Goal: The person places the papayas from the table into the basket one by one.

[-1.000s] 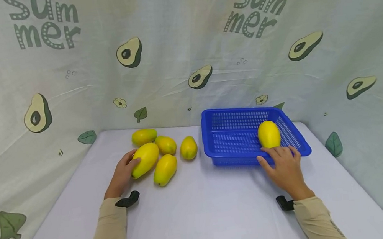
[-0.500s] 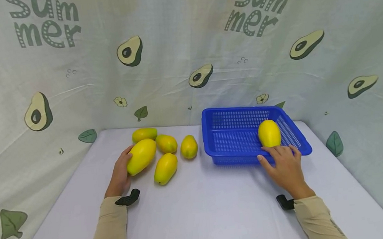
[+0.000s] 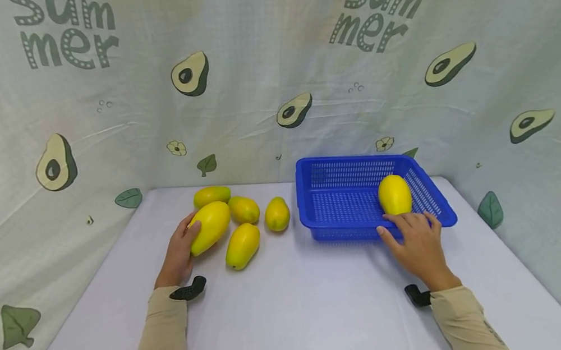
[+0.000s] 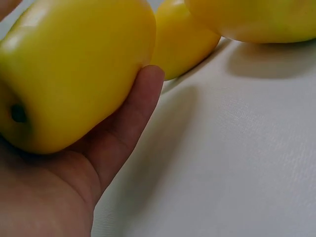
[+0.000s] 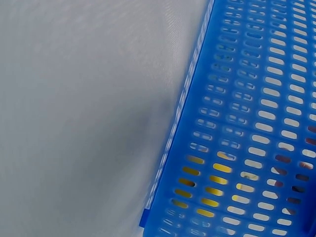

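Note:
My left hand (image 3: 178, 252) grips a large yellow papaya (image 3: 210, 227), with the thumb along its near side. In the left wrist view, the held papaya (image 4: 84, 69) shows a dark stem dimple, and a shadow lies on the cloth beneath hand and fruit. Right of it lies another papaya (image 3: 243, 246); behind are a greenish-yellow one (image 3: 211, 196), a shorter one (image 3: 245, 209) and one standing apart (image 3: 277, 215). My right hand (image 3: 416, 246) holds the near rim of a blue plastic basket (image 3: 347, 230), fingers hooked over it. One papaya (image 3: 394, 194) lies inside, at the right.
A white cloth covers the table (image 3: 293, 309). Behind it hangs a printed curtain (image 3: 242, 88) with avocados and lettering. Through the basket's slotted wall (image 5: 256, 113) in the right wrist view, yellow fruit and parts of fingers show.
My left hand has taken firmer hold of the large papaya and raised it slightly, turning it a little. The right hand and basket have stayed in place.

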`<action>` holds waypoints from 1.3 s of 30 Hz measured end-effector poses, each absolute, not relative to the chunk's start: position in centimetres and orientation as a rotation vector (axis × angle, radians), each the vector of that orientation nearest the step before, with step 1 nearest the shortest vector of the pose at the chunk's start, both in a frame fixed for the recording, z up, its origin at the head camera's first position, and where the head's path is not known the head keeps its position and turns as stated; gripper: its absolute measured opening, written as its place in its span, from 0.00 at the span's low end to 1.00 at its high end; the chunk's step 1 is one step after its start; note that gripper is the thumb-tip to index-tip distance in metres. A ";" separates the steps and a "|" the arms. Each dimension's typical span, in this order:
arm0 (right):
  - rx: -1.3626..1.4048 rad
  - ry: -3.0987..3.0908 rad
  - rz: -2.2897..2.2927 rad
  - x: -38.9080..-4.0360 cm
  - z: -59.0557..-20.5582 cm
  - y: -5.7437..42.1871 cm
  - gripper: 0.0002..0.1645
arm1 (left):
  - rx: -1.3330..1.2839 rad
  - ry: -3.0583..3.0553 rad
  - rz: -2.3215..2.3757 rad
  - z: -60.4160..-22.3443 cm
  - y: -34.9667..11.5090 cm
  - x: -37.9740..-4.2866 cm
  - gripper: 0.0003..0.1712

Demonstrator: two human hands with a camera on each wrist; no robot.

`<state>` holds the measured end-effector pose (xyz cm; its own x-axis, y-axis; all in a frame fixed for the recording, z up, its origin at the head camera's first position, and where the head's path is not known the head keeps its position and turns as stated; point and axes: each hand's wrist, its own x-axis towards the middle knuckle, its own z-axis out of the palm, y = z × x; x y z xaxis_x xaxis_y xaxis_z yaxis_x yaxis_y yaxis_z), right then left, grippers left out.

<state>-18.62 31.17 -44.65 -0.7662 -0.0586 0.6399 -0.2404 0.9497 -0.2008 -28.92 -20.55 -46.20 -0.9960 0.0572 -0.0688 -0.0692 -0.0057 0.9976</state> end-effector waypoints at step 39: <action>0.214 -2.422 0.358 -18.7 -44.7 31.1 0.23 | -0.085 2.252 2.126 -46.1 -20.2 -29.2 0.57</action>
<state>-18.72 31.13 -44.65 -0.7614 -0.0600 0.6455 -0.2442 0.9489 -0.1998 -29.17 -20.22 -46.08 -0.9976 -0.0101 -0.0688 -0.0693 0.0572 0.9960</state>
